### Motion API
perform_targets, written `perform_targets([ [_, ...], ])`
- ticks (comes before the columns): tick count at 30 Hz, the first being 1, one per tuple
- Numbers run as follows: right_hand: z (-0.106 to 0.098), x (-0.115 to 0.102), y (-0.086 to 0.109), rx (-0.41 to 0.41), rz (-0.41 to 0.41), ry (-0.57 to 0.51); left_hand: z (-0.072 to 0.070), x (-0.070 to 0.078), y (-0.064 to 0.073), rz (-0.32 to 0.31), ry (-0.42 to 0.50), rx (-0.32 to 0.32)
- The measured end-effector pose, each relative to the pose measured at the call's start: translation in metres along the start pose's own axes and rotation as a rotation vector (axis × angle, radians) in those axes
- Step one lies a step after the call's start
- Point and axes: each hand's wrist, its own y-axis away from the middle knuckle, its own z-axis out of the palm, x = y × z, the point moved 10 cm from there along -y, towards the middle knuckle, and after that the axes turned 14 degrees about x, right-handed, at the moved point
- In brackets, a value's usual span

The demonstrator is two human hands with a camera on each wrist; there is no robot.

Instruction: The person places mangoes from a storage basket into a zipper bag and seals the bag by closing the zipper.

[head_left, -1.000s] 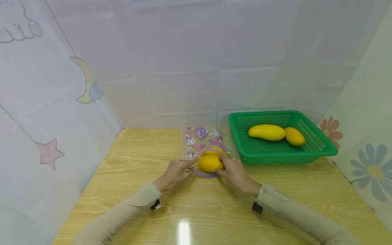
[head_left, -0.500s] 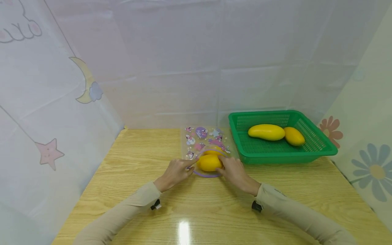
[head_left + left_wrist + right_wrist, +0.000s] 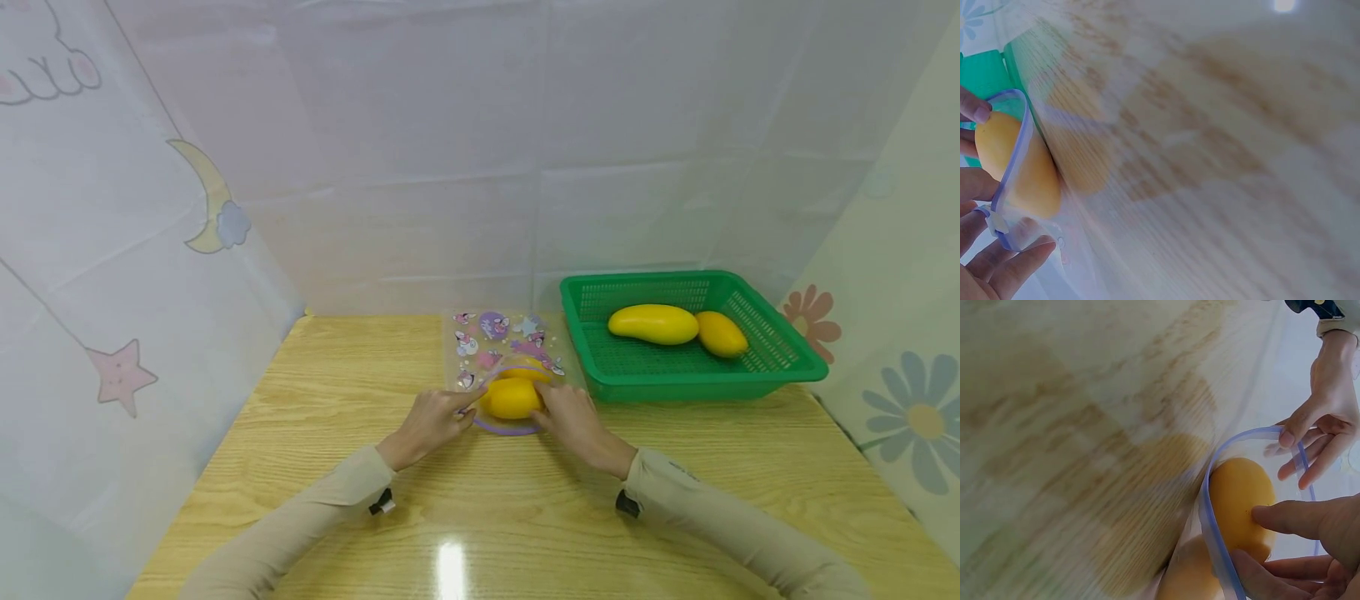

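Observation:
On the wooden table lies a clear slider zip bag [image 3: 512, 323] with cartoon prints and a purple rim, its mouth spread toward me. One yellow mango [image 3: 510, 399] sits in that mouth; a second mango [image 3: 529, 372] shows behind it under the printed film. My left hand [image 3: 427, 425] pinches the left side of the rim, near the white slider [image 3: 999, 222]. From the other side, my right hand [image 3: 577, 423] holds the right end of the front mango between its fingertips. In the right wrist view, a fingertip presses that mango [image 3: 1241, 497] while another finger lies at the rim.
A green plastic basket [image 3: 697, 388] stands behind and right of the bag. It holds a long yellow fruit [image 3: 652, 324] and a mango [image 3: 722, 334]. Printed cloth walls [image 3: 420, 225] enclose the table [image 3: 330, 367] at the back and sides.
The front mango has shifted slightly left within the bag's mouth, and the right fingertips have moved a little left with it. The left hand stays on the rim.

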Motion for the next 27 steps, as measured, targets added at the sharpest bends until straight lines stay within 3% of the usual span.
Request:
perform_targets([
  [21, -0.0053, -0.0019, 0.0029, 0.043, -0.04, 0.072, -0.0031, 0.0011, 0.0004, 0.017, -0.012, 0.028],
  [27, -0.0099, -0.003, 0.0028, 0.065, -0.041, 0.05, -0.0038, 0.0007, 0.0002, 0.015, -0.014, 0.036],
])
